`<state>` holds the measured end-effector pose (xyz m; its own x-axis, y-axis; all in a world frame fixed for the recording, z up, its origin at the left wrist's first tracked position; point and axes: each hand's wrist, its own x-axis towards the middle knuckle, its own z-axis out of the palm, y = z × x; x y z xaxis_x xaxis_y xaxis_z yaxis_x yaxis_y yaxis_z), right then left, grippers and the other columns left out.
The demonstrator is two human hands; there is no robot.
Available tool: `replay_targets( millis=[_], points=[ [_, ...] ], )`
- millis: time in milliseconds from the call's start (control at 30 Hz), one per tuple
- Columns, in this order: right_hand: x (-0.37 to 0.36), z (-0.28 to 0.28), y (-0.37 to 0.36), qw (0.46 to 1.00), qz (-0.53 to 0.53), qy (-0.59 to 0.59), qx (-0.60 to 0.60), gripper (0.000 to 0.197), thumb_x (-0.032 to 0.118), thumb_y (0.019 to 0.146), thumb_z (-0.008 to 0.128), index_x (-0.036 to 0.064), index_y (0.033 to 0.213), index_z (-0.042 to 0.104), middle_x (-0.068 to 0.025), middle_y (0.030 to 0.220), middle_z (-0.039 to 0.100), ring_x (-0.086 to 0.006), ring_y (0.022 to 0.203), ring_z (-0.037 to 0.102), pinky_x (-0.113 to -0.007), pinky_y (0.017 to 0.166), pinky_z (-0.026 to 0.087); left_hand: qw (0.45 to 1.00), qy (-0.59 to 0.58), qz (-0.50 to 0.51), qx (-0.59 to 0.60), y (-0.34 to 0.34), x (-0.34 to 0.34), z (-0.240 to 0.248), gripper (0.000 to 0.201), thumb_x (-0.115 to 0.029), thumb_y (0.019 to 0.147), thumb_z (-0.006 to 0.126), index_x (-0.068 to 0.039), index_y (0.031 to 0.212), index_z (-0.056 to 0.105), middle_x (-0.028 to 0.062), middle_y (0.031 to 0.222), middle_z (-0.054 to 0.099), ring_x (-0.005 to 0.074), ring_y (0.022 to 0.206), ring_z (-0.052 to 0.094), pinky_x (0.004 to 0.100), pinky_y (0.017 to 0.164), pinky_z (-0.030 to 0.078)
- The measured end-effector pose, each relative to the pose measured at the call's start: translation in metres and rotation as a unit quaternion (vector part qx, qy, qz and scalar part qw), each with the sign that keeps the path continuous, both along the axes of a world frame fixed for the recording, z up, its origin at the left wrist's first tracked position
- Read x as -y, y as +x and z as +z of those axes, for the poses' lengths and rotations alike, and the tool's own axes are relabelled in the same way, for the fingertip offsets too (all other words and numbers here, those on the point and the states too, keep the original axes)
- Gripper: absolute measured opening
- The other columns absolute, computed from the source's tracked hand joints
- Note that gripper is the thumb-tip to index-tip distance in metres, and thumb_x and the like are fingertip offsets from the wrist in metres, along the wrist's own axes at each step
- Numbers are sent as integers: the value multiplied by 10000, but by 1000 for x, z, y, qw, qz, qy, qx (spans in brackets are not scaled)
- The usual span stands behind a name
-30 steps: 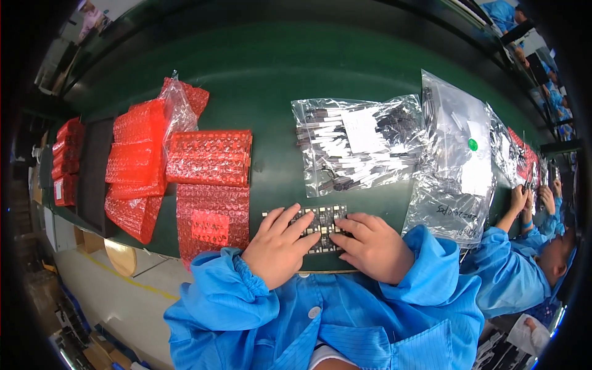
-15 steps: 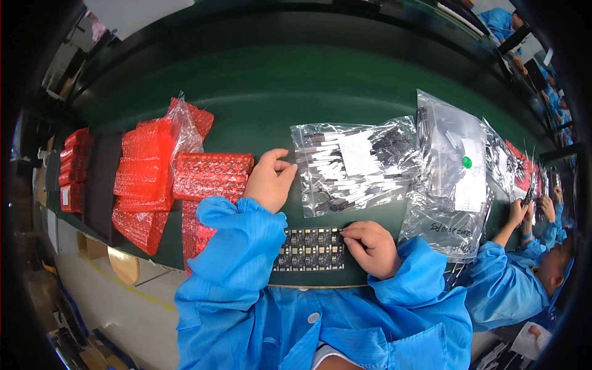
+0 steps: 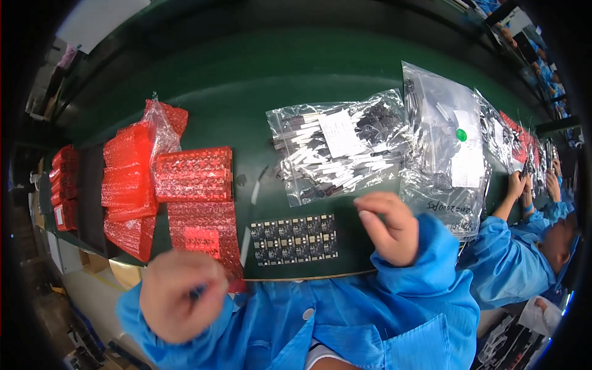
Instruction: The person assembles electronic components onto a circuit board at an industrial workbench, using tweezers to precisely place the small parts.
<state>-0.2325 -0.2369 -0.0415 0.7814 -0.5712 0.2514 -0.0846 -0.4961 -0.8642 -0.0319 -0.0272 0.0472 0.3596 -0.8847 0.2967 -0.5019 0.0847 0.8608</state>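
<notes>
A black panel of small circuit boards (image 3: 295,238) lies on the green belt (image 3: 246,92) near its front edge. My left hand (image 3: 179,295) is pulled back low at the left, blurred, its fingers pinched on a small dark part. My right hand (image 3: 387,227) hovers just right of the panel, fingers curled; whether it holds anything is unclear. A clear bag of small strip parts (image 3: 339,148) lies behind the panel.
Red bubble-wrap packs (image 3: 192,174) and a red bag (image 3: 129,185) lie to the left, more red packs (image 3: 61,185) at the far left. Silver bags (image 3: 447,148) sit at the right. A co-worker in blue (image 3: 524,259) works at the right.
My left hand has drawn back from the clear bag toward my body, now pinching a small part. My right hand has lifted off the panel and moved slightly right.
</notes>
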Motion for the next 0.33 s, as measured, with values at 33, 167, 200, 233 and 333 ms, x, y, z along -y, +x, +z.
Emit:
replay_targets(
  millis=[33, 167, 200, 233, 333],
  points=[
    [1, 25, 9, 996, 57, -56, 36, 200, 49, 744, 651, 15, 939, 625, -132, 977, 617, -289, 879, 593, -359, 741, 476, 1000, 3, 12, 3, -4, -6, 12, 285, 59, 728, 619, -33, 989, 552, 90, 813, 597, 195, 655, 609, 280, 580, 484],
    [-10, 72, 32, 956, 221, -169, 88, 353, 166, 698, 703, 31, 1017, 632, -119, 1005, 601, -295, 961, 573, -386, 779, 469, 989, -16, -129, 65, -12, 21, -2, 235, -36, 656, 679, -46, 877, 598, 73, 827, 611, 225, 613, 603, 306, 542, 480],
    [-11, 68, 36, 949, 247, -177, 85, 334, 163, 694, 701, 25, 991, 636, -122, 994, 601, -292, 947, 575, -391, 772, 471, 986, 3, -136, 94, -16, 29, -11, 218, -66, 639, 685, -50, 841, 606, 63, 836, 609, 217, 621, 602, 310, 543, 478],
    [-14, 61, 34, 949, 265, -156, 69, 298, 174, 716, 706, 45, 976, 640, -109, 980, 619, -289, 955, 581, -413, 795, 454, 987, 2, -132, 96, -21, 31, -14, 218, -66, 639, 685, -50, 841, 606, 63, 836, 609, 217, 621, 602, 310, 543, 478],
    [-18, 51, 21, 959, 269, -60, -57, 263, 169, 743, 701, 68, 979, 646, -88, 978, 638, -306, 954, 593, -443, 814, 450, 984, -4, -111, 137, -30, 35, -35, 284, -94, 666, 665, -91, 939, 588, 70, 875, 602, 230, 693, 605, 323, 568, 478]
  ],
)
